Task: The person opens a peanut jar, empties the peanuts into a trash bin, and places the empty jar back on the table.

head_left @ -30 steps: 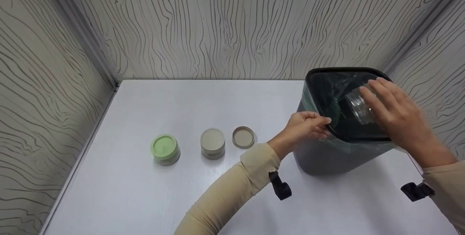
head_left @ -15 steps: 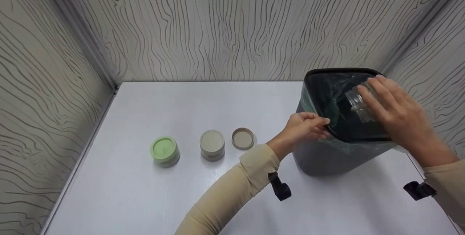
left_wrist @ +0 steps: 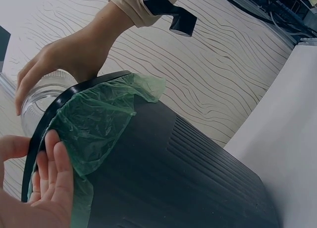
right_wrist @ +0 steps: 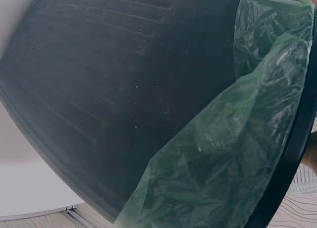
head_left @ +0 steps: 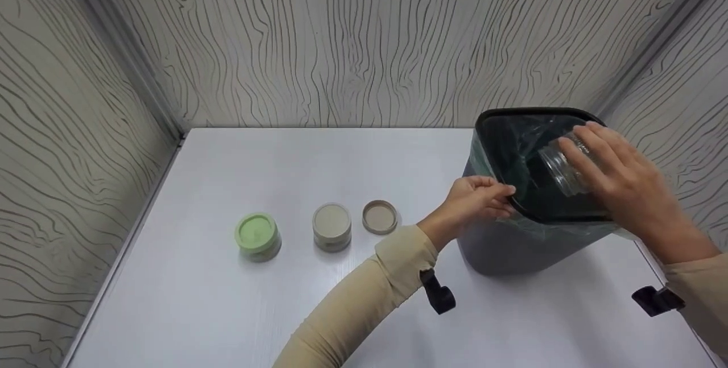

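Observation:
My left hand (head_left: 475, 200) pinches the near-left rim of a dark trash bin (head_left: 515, 251), its thumb and fingers on opposite sides of the rim in the left wrist view. A green plastic liner (left_wrist: 96, 121) folds over that rim. In my right hand (head_left: 625, 177) is a clear jar (head_left: 563, 166), gripped from above and tilted on its side over the bin's opening, mouth toward the left. The left wrist view shows the jar (left_wrist: 34, 106) just beyond the rim. Only a sliver of the right hand (right_wrist: 311, 151) enters the right wrist view.
Left of the bin, a grey-beige round lid (head_left: 380, 217) lies on the white table (head_left: 199, 305). Further left stand a jar with a grey-beige lid (head_left: 332, 226) and one with a green lid (head_left: 257, 236). Wood-patterned panels (head_left: 341, 38) enclose the table.
Both hands stay in nearly the same place. The jar shifts slightly over the bin; grainy matter visible in it half a second ago does not show now.

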`<state>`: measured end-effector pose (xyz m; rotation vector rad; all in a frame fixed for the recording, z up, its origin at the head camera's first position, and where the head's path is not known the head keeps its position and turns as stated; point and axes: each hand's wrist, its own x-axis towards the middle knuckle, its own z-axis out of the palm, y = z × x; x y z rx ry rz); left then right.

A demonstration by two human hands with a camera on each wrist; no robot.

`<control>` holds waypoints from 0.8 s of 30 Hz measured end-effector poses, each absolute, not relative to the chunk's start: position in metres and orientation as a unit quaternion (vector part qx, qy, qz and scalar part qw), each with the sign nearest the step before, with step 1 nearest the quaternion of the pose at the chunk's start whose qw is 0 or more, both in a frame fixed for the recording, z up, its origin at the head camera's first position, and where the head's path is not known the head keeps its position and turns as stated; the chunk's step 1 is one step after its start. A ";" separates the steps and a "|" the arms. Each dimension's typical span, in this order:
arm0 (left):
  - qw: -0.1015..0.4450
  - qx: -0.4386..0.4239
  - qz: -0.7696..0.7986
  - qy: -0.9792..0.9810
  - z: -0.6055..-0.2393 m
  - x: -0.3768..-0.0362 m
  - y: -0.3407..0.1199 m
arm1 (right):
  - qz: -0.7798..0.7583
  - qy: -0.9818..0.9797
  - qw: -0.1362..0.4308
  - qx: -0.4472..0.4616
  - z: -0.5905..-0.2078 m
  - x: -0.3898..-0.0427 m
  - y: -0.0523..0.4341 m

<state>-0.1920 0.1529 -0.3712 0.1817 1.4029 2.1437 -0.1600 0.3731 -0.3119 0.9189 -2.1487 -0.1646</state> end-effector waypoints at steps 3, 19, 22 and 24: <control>0.283 0.067 0.802 0.522 -0.372 -0.192 0.153 | -0.066 -0.844 0.387 0.365 -0.312 -0.160 0.372; 0.278 0.072 0.798 0.529 -0.372 -0.192 0.153 | -0.127 -0.817 0.386 0.409 -0.313 -0.164 0.369; 0.280 0.075 0.799 0.526 -0.371 -0.193 0.152 | -0.137 -0.811 0.396 0.408 -0.312 -0.165 0.369; 0.279 0.072 0.800 0.525 -0.371 -0.193 0.152 | -0.148 -0.807 0.397 0.412 -0.311 -0.165 0.369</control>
